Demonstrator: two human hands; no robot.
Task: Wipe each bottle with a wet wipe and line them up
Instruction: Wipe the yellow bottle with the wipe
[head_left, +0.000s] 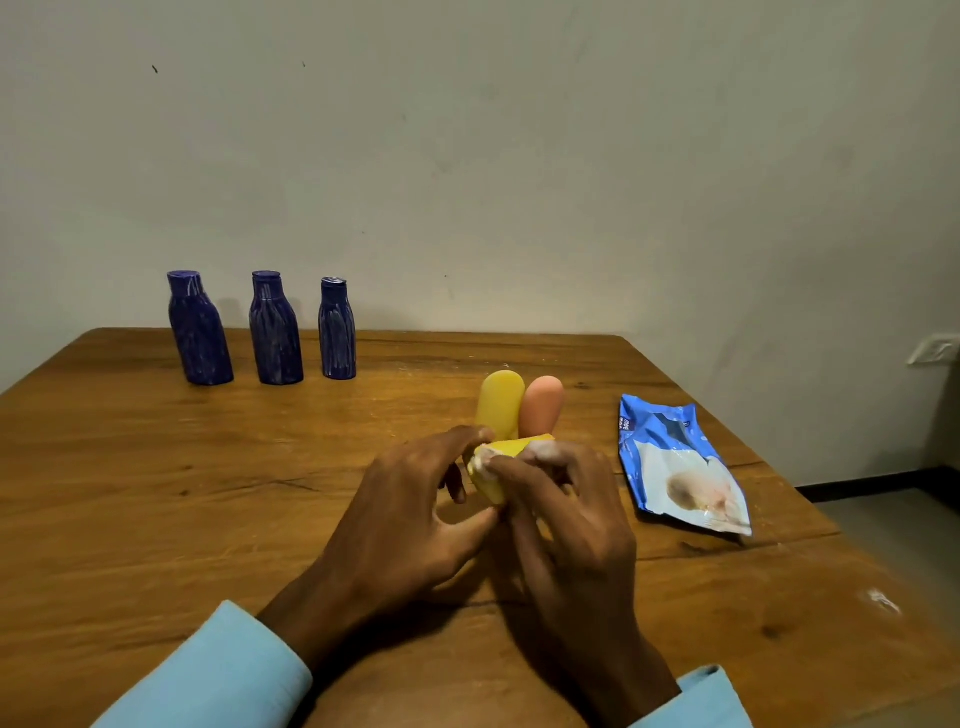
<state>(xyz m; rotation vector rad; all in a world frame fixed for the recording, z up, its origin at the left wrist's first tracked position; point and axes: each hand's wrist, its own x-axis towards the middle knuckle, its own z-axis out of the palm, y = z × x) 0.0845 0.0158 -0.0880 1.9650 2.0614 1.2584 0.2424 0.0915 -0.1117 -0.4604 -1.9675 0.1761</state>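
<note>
Yellow bottle (485, 480) sits at table centre, gripped by the left hand (410, 514) with fingers curled round it, while the right hand (566, 519) pinches a wet wipe (480, 457) against it; best turn it steadily, covering every side.

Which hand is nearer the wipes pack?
Right. The right hand is just left of the wipes pack; the left hand is farther left, beyond it.
</note>
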